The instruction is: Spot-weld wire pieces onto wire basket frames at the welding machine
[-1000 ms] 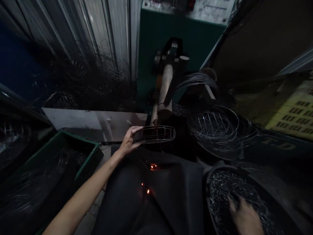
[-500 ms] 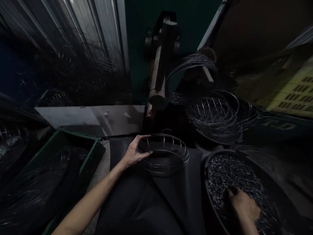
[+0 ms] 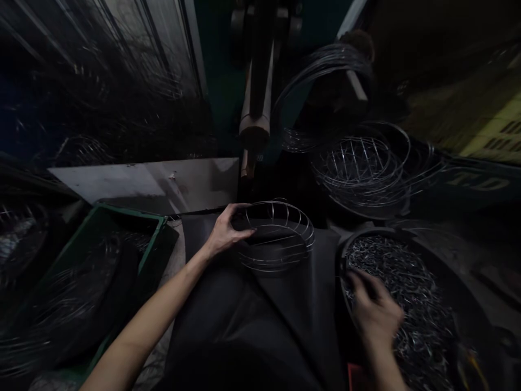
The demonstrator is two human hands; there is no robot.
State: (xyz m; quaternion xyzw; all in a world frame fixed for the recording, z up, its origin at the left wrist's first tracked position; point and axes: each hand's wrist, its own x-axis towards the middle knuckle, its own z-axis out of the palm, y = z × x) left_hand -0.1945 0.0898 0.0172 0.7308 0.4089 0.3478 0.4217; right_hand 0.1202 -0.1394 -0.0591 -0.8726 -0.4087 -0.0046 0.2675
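A round wire basket frame (image 3: 280,267) is held over the dark cloth across my lap. My left hand (image 3: 230,231) grips its left side, thumb and fingers around the rim. Near the left edge of a round dark tub (image 3: 468,293), my right hand (image 3: 376,309) is blurred, with its fingers curled together. Whatever those fingers hold is too small and dark to name. Many small bent metal pieces (image 3: 407,271) fill the tub beneath and beside it.
A machine's cylindrical arm (image 3: 254,127) juts out ahead, above the frame. Wire hoops (image 3: 337,60) hang right of it, over a pile of wire frames (image 3: 358,168). At left lies a green crate (image 3: 157,239), with a pale board (image 3: 150,184) behind.
My right hand has come up and left from the middle of the metal pieces to the tub's edge. The left hand still holds the frame. The view has shifted slightly.
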